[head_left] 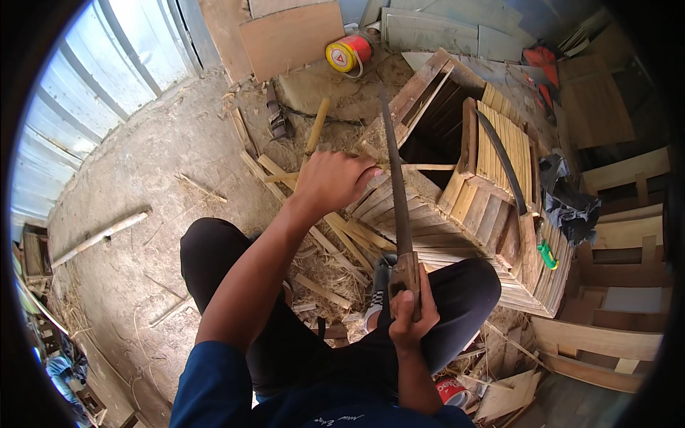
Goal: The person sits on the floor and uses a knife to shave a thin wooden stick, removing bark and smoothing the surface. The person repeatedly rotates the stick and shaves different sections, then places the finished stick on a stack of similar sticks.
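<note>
My right hand (415, 314) is wrapped round the wooden handle of a handsaw (399, 192), whose long dark blade points away from me. Its toothed edge is close beside my left hand (334, 180). That hand is closed over a thin bamboo strip (428, 167) at the near corner of a slatted bamboo and wood frame (421, 228). The strip shows on both sides of my hand and passes at the blade; whether the teeth touch it I cannot tell. Beyond my knuckles a thicker bamboo piece (319, 125) sticks out.
A machete (503, 153) with a dark blade lies on the frame, near a green-handled tool (547, 255) and black plastic (571, 200). Bamboo offcuts (325, 291) litter the floor between my feet. A red and yellow bucket (349, 55) stands at the back; wooden panels (606, 335) are on the right.
</note>
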A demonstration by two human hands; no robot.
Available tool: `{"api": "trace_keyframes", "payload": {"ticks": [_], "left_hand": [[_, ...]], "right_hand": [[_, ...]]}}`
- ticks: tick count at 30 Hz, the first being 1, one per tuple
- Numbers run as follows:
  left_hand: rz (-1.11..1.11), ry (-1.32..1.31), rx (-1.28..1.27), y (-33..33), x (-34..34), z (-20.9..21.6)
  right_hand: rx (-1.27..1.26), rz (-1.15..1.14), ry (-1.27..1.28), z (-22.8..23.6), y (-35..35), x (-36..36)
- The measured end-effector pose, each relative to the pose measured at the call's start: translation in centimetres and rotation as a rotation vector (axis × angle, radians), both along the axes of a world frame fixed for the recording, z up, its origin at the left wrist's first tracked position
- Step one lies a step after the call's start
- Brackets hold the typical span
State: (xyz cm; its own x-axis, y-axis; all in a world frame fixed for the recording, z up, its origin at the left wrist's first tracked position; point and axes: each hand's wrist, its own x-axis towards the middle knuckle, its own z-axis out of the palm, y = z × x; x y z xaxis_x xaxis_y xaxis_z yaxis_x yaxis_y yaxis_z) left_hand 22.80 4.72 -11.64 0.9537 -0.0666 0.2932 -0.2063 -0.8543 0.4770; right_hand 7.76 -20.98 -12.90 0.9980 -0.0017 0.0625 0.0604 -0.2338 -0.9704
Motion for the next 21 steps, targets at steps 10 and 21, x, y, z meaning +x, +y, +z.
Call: {"api": "trace_keyframes", "payload": {"ticks": [10, 21], "left_hand": [[0.016, 0.017, -0.006, -0.12, 0.02, 0.06], [0.016, 0.011, -0.013, -0.14, 0.07, 0.11]], "right_hand": [[-0.16, 0.019, -0.117, -0.35, 0.01, -0.38], [-0.177, 0.026, -0.086, -0.69, -0.6, -0.77]]}}
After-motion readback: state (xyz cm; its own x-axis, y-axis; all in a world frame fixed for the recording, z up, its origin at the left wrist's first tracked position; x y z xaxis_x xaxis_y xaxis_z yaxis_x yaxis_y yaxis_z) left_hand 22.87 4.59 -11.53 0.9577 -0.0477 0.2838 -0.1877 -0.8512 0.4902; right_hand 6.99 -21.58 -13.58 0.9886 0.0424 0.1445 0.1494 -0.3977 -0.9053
